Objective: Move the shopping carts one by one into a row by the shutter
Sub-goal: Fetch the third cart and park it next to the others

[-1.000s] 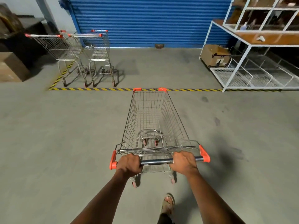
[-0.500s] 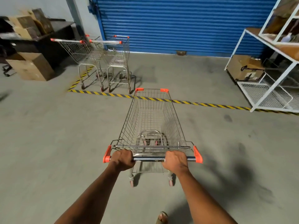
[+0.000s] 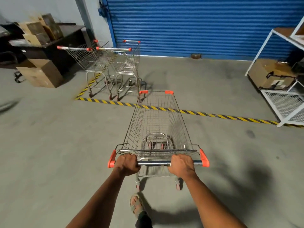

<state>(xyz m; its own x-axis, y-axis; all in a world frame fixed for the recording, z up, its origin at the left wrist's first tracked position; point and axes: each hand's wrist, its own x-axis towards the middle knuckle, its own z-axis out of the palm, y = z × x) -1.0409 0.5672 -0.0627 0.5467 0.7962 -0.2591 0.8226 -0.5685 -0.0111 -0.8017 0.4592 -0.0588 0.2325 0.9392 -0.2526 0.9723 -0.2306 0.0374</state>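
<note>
An empty wire shopping cart (image 3: 158,122) with orange corner caps stands right in front of me on the grey floor. My left hand (image 3: 127,164) and my right hand (image 3: 181,163) both grip its chrome handle bar (image 3: 153,163). The cart's nose overlaps the yellow-black floor stripe (image 3: 213,115). Two more carts, the left one (image 3: 85,61) and the right one (image 3: 126,63), stand side by side beyond the stripe at the left end of the blue shutter (image 3: 189,25).
Cardboard boxes (image 3: 41,73) and a dark table (image 3: 49,41) fill the far left. A white metal rack (image 3: 283,102) with a box (image 3: 269,76) under it stands at the right. My sandalled foot (image 3: 136,205) shows below the cart.
The view has swung right, so the two parked carts and the boxes sit more toward the middle. My cart has rolled closer to the stripe. Both hands have stayed on the handle.
</note>
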